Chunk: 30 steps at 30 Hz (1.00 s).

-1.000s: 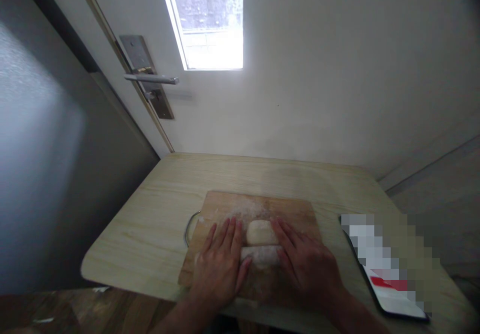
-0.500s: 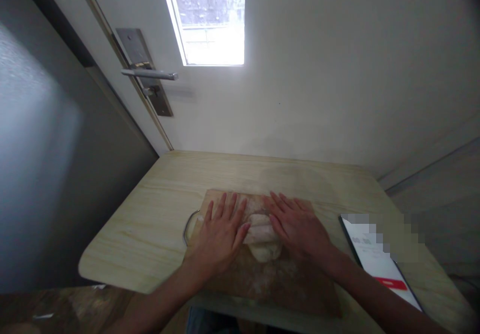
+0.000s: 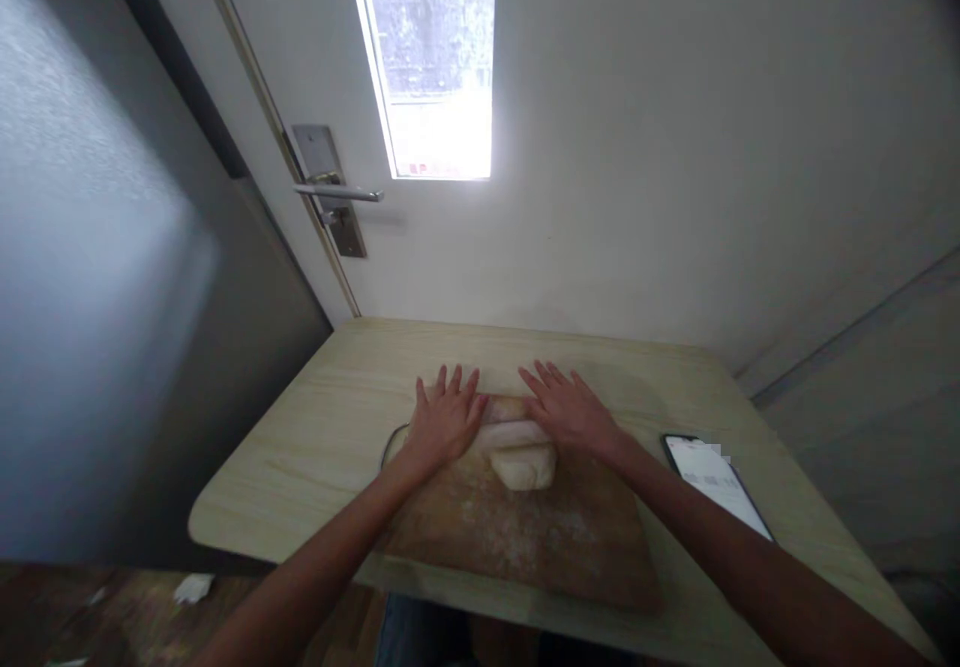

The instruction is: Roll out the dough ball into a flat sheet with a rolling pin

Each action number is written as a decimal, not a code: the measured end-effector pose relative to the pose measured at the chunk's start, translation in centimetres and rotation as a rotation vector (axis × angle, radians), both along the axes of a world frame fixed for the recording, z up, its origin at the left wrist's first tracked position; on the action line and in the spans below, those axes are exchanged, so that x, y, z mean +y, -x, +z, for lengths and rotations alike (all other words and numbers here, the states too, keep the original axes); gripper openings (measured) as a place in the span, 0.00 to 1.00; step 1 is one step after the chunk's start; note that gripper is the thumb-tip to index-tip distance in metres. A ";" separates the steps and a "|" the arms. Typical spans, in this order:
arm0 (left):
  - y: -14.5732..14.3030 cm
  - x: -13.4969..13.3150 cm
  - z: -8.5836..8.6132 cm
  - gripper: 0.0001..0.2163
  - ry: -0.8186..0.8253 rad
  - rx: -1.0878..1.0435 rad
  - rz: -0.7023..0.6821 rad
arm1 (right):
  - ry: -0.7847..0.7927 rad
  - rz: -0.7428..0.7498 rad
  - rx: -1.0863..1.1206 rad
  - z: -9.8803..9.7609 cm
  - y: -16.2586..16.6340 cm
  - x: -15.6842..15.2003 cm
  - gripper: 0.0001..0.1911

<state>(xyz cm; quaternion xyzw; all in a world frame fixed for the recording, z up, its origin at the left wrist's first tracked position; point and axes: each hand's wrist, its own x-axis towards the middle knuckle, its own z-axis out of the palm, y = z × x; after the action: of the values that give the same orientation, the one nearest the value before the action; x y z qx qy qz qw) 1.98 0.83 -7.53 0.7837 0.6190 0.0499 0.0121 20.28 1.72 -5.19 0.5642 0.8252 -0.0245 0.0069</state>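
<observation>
A: Working from the left edge. What's on my feed?
B: I have the handle (image 3: 385,447) at the board's left edge, board (image 3: 600,557) flat on the surface (image 3: 285,467). Then left hand (image 3: 446,422): fingers straight and spread, gripping nothing, palm over the left end of the pin (image 3: 514,434).
A: Between the hands?
B: Pin crosswise, dough (image 3: 523,469) along its near side, closer to the board's far edge than the near. Whether the pin bears on it, I can't tell. Flour (image 3: 517,542) towards the near edge, against sticking, I'd judge.
A: Right hand (image 3: 570,417)?
B: Likewise stretched out flat, unclenched, over the right end. Probably so the pin turns freely, evenly pressed. Last, phone (image 3: 716,482), right of the board, perhaps apart to stay clean.
</observation>
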 end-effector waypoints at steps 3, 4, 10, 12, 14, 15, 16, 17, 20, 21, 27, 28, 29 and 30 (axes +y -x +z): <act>0.1 0.4 0.0 0.25 0.011 0.003 0.032 | -0.035 -0.035 0.006 0.2 0.2 -0.2 0.25; 0.1 0.2 0.0 0.25 -0.002 0.006 0.030 | -0.058 -0.043 0.008 0.1 0.3 -0.5 0.24; -0.1 -3.5 0.3 0.22 -0.225 0.055 -0.046 | -0.196 -0.044 0.035 -0.8 -0.1 -3.8 0.24; -0.2 -5.0 0.6 0.21 -0.275 0.075 -0.064 | -0.220 -0.047 0.057 -1.2 -0.3 -5.2 0.23; -0.3 -6.4 0.8 0.21 -0.290 0.085 -0.078 | -0.230 -0.044 0.078 -1.5 -0.4 -6.6 0.22; -0.3 -7.1 0.9 0.21 -0.285 0.086 -0.082 | -0.233 -0.041 0.087 -1.6 -0.5 -7.2 0.22; -0.4 -7.6 1.0 0.21 -0.279 0.085 -0.084 | -0.239 -0.037 0.094 -1.7 -0.5 -7.8 0.22; -0.4 -8.1 1.0 0.21 -0.272 0.083 -0.083 | -0.247 -0.033 0.101 -1.8 -0.5 -8.4 0.22; -0.4 -9.4 0.6 0.21 -0.282 0.073 -0.073 | -0.285 -0.021 0.122 -2.1 -0.6 -9.9 0.22; -0.4 -9.8 0.5 0.21 -0.296 0.070 -0.074 | -0.301 -0.019 0.129 -2.3 -0.6 -10.3 0.22; -0.2 -11.2 -0.4 0.22 -0.374 0.071 -0.140 | -0.357 0.022 0.179 -3.8 -1.4 -11.9 0.23; -0.2 -11.2 -0.4 0.22 -0.369 0.074 -0.150 | -0.354 0.030 0.184 -3.9 -1.5 -12.0 0.23; -0.2 -11.2 -0.4 0.22 -0.353 0.074 -0.153 | -0.350 0.033 0.185 -3.9 -1.5 -12.0 0.23; -0.3 -11.0 -0.3 0.22 -0.328 0.071 -0.148 | -0.345 0.029 0.183 -3.9 -1.5 -11.9 0.24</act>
<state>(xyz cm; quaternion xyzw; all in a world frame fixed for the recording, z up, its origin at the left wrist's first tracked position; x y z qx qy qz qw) 2.28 -10.15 -7.80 0.8198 0.5434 0.1213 -0.1340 21.78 -10.14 -9.05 0.5403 0.8226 0.0661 -0.1645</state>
